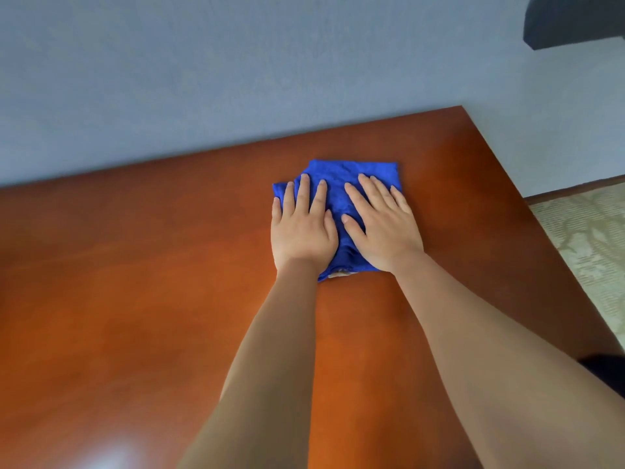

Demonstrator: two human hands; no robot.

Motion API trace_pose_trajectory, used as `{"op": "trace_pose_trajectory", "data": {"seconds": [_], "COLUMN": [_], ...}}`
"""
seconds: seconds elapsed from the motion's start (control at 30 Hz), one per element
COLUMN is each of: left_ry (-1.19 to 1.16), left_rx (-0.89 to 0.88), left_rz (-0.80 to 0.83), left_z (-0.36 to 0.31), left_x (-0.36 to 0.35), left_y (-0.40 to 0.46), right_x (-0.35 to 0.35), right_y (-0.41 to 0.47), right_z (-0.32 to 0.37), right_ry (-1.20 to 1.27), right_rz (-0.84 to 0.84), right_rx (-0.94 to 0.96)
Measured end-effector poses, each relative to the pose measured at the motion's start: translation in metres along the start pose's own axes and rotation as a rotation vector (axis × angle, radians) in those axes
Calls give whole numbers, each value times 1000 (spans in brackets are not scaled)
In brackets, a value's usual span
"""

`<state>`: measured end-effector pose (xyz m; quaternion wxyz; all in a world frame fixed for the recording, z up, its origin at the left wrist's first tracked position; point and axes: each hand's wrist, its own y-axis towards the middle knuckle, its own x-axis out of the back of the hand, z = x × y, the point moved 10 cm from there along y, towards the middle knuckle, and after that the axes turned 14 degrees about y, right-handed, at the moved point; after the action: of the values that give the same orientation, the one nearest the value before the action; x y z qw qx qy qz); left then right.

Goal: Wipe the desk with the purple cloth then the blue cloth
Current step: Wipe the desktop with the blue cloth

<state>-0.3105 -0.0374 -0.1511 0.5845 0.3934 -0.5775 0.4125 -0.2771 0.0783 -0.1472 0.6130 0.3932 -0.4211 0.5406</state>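
A plain grey-blue wall point(236, 62) rises beyond the hands. Up and to the right of them, a dark object point(575, 22) juts in at the top corner, too cropped to identify. To the right of the hands, pale patterned flooring point(588, 238) meets a brown skirting strip point(575, 189).

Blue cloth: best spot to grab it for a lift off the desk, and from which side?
Probably the far edge of the blue cloth: it is the only wide strip not under the left hand or right hand, both pressed flat on it. Come from above on the wall side and pinch that edge; the cloth lies flat on the desk, so nothing stands up to grip.
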Motion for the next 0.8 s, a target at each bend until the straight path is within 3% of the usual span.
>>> {"op": "trace_pose_trajectory", "data": {"seconds": [0.5, 0.8], "left_ry": [36, -12], "left_rx": [-20, 37], "left_rz": [39, 35], "left_z": [-26, -27], "left_x": [-6, -1], "left_y": [-241, -235], "right_x": [-14, -10], "right_y": [-239, -227], "right_z": [30, 29], "right_ry": [66, 91], "right_rz": [84, 36], "right_rx": [75, 86]}}
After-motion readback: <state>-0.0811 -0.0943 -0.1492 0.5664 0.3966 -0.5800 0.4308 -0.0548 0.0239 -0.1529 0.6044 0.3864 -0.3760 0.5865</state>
